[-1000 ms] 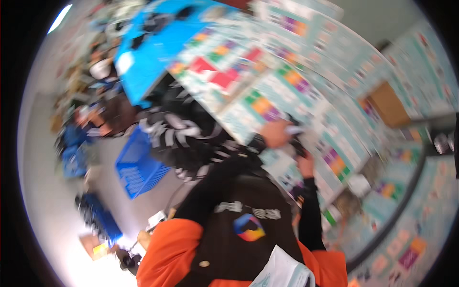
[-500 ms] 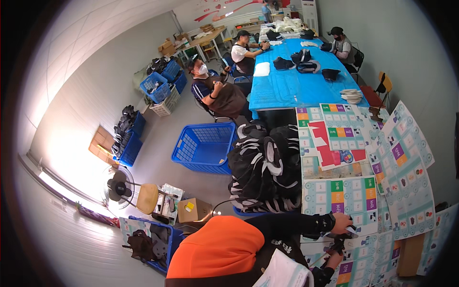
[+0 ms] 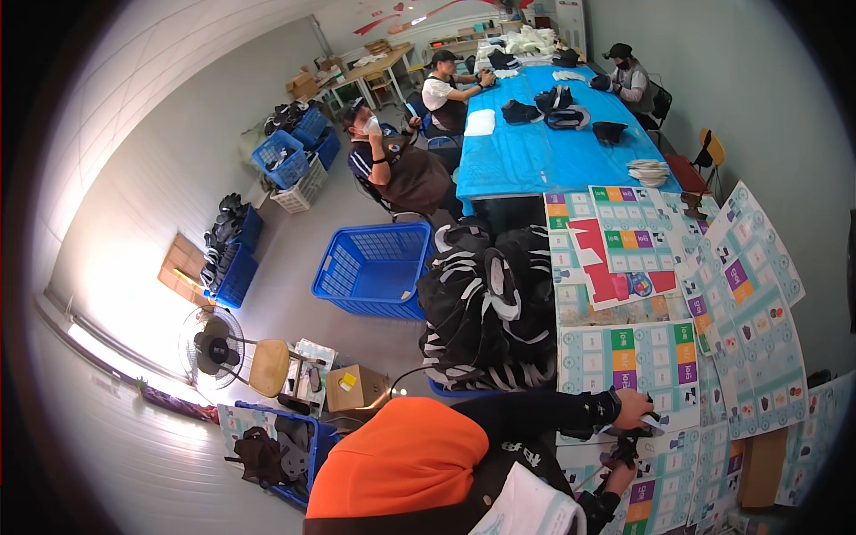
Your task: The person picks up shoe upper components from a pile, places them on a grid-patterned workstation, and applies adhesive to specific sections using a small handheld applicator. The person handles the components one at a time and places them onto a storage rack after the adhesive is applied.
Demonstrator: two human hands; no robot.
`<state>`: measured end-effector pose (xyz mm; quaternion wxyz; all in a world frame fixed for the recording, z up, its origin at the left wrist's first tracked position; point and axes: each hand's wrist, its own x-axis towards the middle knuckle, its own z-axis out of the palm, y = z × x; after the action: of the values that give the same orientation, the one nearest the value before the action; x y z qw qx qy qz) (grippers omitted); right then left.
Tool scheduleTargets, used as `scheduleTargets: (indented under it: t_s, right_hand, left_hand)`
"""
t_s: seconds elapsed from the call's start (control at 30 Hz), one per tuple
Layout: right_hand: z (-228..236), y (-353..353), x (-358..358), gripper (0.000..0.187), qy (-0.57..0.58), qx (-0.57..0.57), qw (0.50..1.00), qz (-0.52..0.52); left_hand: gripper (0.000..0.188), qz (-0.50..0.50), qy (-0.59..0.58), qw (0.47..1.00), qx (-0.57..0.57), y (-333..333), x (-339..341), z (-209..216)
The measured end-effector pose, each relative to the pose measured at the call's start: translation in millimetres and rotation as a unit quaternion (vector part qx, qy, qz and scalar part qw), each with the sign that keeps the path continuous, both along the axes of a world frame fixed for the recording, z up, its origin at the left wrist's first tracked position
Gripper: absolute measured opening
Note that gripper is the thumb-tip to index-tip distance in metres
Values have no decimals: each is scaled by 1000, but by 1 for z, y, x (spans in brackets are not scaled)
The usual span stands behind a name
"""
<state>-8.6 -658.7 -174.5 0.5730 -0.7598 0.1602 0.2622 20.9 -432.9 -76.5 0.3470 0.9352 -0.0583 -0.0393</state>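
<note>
My left hand (image 3: 634,407) is closed on a small black and light-grey fabric piece (image 3: 654,423) over the printed sheets. Just below it, my right hand (image 3: 617,481) is bent in close, its fingers mostly hidden by a black item (image 3: 626,448); what they grip is too small to tell. Both wrists wear black bands. Beneath the hands lie white sheets printed in teal, green, orange and purple (image 3: 584,348). A big heap of black, cap-like fabric pieces with grey trim (image 3: 486,308) stands to the left of the worktable.
A blue crate (image 3: 374,303) stands on the floor beside the heap. Beyond is a blue-covered table (image 3: 508,169) with black caps (image 3: 566,111) and several people seated around it. A fan (image 3: 212,348), a stool (image 3: 267,367) and a cardboard box (image 3: 357,390) are at left.
The whole view has shifted slightly left and up. My hands remain close together at the fabric piece. The nearest seated person has raised a hand to their mask.
</note>
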Motion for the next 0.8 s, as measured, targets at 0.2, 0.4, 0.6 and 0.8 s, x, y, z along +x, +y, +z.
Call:
scheduleTargets:
  t_s: [0.2,0.4,0.6,0.8]
  right_hand:
    - [-3,-1,1,25,-17,-5,1000,-3]
    - [-5,3,6,22,-13,-5,1000,11]
    - [-30,-13,-1,31,-61,1,997,41]
    - [-32,-30,-12,33,-110,-19,991,73]
  left_hand:
    - [37,5,-16,1000,-24,3,1,0]
    - [37,-1,-15,1000,-18,10,7,-1]
    - [39,1,-8,1000,-9,-3,-6,0]
    - [43,-29,81,996,-17,-16,-6,24]
